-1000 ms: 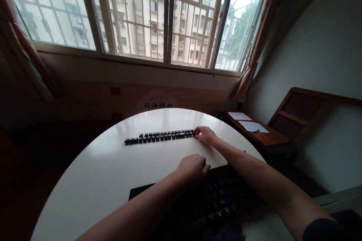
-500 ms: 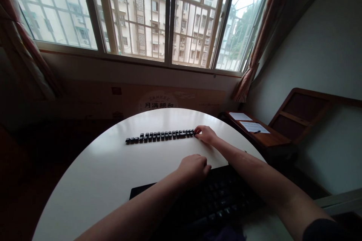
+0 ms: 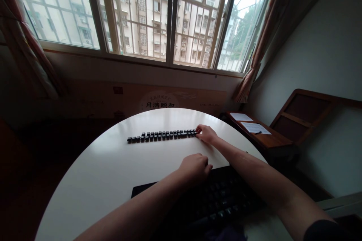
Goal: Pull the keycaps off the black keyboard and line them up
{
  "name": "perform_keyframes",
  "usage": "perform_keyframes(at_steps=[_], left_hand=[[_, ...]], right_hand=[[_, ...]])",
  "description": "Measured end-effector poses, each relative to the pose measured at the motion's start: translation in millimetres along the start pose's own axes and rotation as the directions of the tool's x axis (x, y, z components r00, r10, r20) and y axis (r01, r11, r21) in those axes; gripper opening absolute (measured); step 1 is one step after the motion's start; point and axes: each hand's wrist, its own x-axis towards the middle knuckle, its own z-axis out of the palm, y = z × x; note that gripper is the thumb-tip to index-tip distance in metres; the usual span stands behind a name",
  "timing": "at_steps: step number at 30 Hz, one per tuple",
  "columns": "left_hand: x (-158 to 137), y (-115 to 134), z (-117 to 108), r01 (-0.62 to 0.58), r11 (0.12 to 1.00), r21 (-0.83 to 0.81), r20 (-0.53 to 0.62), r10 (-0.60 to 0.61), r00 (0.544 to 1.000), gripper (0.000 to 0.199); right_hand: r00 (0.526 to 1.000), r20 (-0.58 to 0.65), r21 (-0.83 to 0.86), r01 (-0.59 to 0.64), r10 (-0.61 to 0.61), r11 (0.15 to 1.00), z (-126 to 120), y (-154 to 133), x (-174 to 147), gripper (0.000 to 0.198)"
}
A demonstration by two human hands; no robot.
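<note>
Two long rows of small black keycaps (image 3: 160, 136) stand on the white round table. At their right end is my right hand (image 3: 206, 134), thumb and fingers pinched round the last keycap (image 3: 196, 132), which they partly cover. Nearer to me lies a black keyboard (image 3: 223, 192), dark and partly hidden beneath my arms. My left hand (image 3: 195, 166) is closed above the keyboard's far edge, its fingers curled under; whatever they hold is out of sight.
The table (image 3: 93, 180) has a curved edge on the left and far side. A wooden chair (image 3: 283, 131) with white papers (image 3: 256, 127) and a pen on it stands to the right. Behind the table leans a wide printed box (image 3: 130, 96), below a barred window (image 3: 169, 19).
The view has shifted very slightly, moving the keycaps a little to the right in the picture. Both hands keep almost the same pose and place.
</note>
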Motion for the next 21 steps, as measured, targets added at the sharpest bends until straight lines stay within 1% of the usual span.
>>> perform_keyframes(at_steps=[3,6,7,10,12,13,14,15,16,17,18,20,21], left_hand=[[-1,1,-2,0.002,1.000,-0.010,0.008,-0.002,1.000,0.034],[-2,2,-3,0.004,1.000,-0.005,0.011,-0.004,1.000,0.033],[-2,2,-4,0.002,1.000,0.000,0.013,-0.002,1.000,0.032],[-2,2,-3,-0.008,1.000,0.014,0.031,0.007,0.999,0.029],[-1,1,-2,-0.013,1.000,0.025,0.045,0.012,0.999,0.028],[-1,1,-2,-0.017,0.999,0.034,0.047,0.015,0.999,0.028],[0,1,-2,-0.021,0.999,0.043,0.046,0.019,0.999,0.028],[1,1,-1,-0.024,0.998,0.051,0.045,0.022,0.999,0.028],[1,1,-1,-0.029,0.998,0.057,0.041,0.027,0.999,0.028],[2,1,-1,-0.032,0.998,0.060,0.039,0.030,0.999,0.028],[3,1,-2,-0.033,0.998,0.062,0.039,0.031,0.999,0.028],[4,1,-3,-0.036,0.997,0.062,0.045,0.033,0.998,0.028],[4,1,-3,-0.038,0.997,0.064,0.050,0.035,0.998,0.028]], right_hand=[[0.999,-0.034,-0.016,0.027,-0.028,1.000,-5,-5,-5,0.013],[0.990,-0.108,-0.009,0.090,-0.090,0.996,-22,-13,-16,0.006],[0.983,-0.141,0.002,0.116,-0.114,0.993,-32,-16,-23,0.010],[0.958,-0.239,0.047,0.174,-0.158,0.984,-68,-18,-50,0.032],[0.939,-0.311,0.080,0.181,-0.148,0.980,-94,-14,-76,0.047],[0.922,-0.358,0.123,0.200,-0.145,0.972,-106,-11,-90,0.052],[0.920,-0.375,0.168,0.190,-0.115,0.967,-116,-6,-104,0.057],[0.936,-0.348,0.262,0.153,-0.054,0.953,-124,-2,-119,0.062],[0.957,-0.291,0.386,0.096,0.022,0.917,-130,3,-133,0.067],[0.977,-0.190,0.506,0.016,0.094,0.862,-134,7,-146,0.071],[0.985,-0.080,0.602,-0.075,0.153,0.795,-137,11,-159,0.072],[0.970,0.115,0.702,-0.233,0.215,0.673,-138,16,-180,0.067],[0.959,0.174,0.716,-0.281,0.225,0.639,-137,18,-189,0.061]])
